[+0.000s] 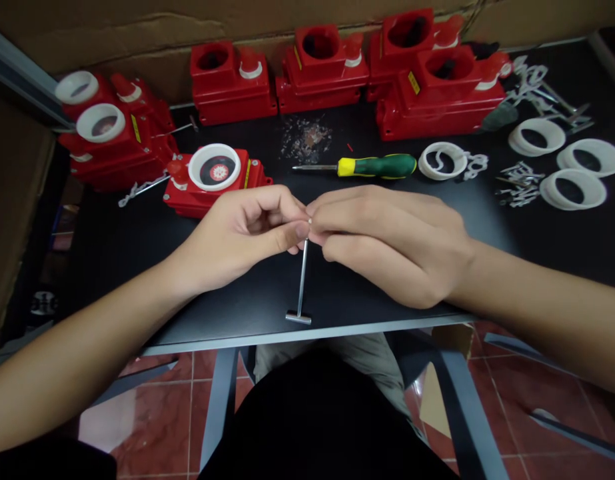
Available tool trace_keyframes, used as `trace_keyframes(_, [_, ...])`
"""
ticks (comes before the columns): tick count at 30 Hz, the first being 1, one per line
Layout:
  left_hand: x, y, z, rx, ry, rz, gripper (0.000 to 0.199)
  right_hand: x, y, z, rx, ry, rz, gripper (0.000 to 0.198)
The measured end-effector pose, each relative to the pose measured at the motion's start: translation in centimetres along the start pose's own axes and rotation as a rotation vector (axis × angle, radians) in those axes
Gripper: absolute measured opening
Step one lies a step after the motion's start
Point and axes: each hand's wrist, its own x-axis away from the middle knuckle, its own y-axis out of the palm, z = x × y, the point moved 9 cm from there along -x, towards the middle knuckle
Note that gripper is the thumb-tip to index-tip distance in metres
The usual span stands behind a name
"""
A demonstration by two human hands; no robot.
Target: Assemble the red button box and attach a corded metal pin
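Note:
Above the table's near edge my two hands meet at the fingertips. My left hand pinches the upper end of a small metal T-shaped rod, whose crossbar points down toward me. My right hand is closed at the same end, fingertips pressed against the left ones. A tiny pale bit shows between the fingers, too small to name. Just behind my left hand sits a red housing with a white ring on its round opening. Beyond my right hand lies a green and yellow screwdriver.
Several red housings line the back of the black table, with two more at left carrying white rings. White rings, small screws and T-rods with white ties lie at right. Debris is scattered mid-table.

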Motion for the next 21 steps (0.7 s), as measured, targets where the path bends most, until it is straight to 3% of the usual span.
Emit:
trace_keyframes(2, [0.0,0.1,-0.5,0.054,-0.043,-0.014,0.039,-0.2,0.0,0.8,-0.143,0.139,-0.05,0.024])
trace_keyframes(4, [0.0,0.0,-0.8,0.068,-0.068,0.002,0.037,-0.4,-0.1,1.0,-0.191,0.169,-0.056,0.025])
trace_keyframes(8, [0.1,-0.3,-0.8,0.021,-0.079,0.045,0.033,-0.5,0.5,1.1,-0.109,0.104,-0.112,0.025])
trace_keyframes(15, [0.5,-0.4,-0.4,-0.068,-0.06,0.083,0.019,-0.2,1.1,1.7,-0.076,0.123,-0.157,0.025])
trace_keyframes(21, [0.7,-0.4,-0.8,-0.013,-0.065,0.093,0.016,0.0,0.5,0.5,0.046,-0.02,-0.038,0.02])
